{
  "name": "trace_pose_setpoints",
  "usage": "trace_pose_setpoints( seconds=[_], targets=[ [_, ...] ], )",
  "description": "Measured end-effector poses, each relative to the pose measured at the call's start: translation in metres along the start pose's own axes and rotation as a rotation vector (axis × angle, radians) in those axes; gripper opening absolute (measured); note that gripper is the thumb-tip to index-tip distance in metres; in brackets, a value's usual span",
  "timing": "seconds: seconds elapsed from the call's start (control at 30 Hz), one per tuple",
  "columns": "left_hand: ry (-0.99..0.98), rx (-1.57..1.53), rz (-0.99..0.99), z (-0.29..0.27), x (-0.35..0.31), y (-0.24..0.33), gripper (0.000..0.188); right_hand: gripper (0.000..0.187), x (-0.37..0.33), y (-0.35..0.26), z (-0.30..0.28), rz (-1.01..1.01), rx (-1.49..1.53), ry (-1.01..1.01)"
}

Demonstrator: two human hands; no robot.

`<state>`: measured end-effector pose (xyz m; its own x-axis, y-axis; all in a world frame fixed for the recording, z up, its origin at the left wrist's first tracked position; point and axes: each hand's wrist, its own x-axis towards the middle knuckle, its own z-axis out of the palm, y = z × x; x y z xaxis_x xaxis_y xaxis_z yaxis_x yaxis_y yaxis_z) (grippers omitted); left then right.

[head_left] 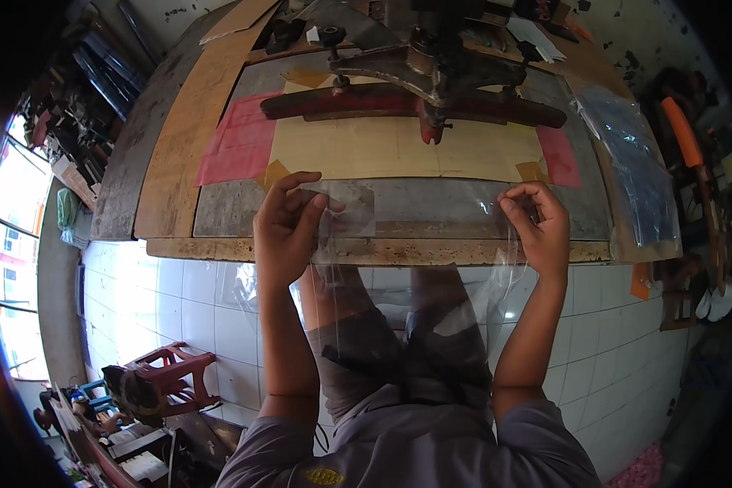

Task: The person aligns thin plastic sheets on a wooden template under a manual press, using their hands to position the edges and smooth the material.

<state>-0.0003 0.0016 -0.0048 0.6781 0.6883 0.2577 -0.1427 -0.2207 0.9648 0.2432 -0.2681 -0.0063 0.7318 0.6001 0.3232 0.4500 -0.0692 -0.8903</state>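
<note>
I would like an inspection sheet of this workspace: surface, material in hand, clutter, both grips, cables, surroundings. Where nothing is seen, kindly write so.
Surface: grey plate on a workbench with a wooden front edge.
Material: clear plastic film, held up, hanging past the front edge; yellow sheet beneath a dark red bar, pink piece at each end.
Clutter: bluish plastic packet at right, white papers at the far side.
Left grip: holds the film's left side.
Right grip: pinches its right side.
Cables: thin dark loop near the shirt, perhaps a cord.
Surroundings: tiled floor; red stool and bright window at left.
</note>
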Motion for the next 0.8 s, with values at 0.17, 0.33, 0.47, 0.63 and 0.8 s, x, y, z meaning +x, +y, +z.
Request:
trace_pose_setpoints(
  seconds=[0.17, 0.33, 0.47, 0.63, 0.8],
  targets=[
    [-0.015, -0.070, -0.039, 0.0011, -0.0024, 0.0090, 0.030, 0.014, -0.0002, -0.0026, 0.0008, 0.033, 0.030, -0.027],
    [-0.023, -0.124, -0.045, -0.0004, -0.0026, 0.0086, 0.030, 0.015, -0.0006, -0.0032, 0.0015, 0.037, 0.013, -0.033],
    [-0.049, -0.129, -0.066, -0.0026, -0.0019, 0.0097, 0.031, 0.016, -0.0002, -0.0012, -0.0020, 0.022, 0.089, -0.042],
    [-0.041, -0.135, -0.050, -0.0015, -0.0021, 0.0076, 0.030, 0.016, -0.0004, 0.0034, -0.0070, 0.033, 0.161, -0.042],
    [-0.051, -0.155, -0.042, -0.0013, -0.0023, 0.0072, 0.028, 0.016, -0.0002, 0.0032, -0.0055, 0.016, 0.171, -0.019]
  ],
)
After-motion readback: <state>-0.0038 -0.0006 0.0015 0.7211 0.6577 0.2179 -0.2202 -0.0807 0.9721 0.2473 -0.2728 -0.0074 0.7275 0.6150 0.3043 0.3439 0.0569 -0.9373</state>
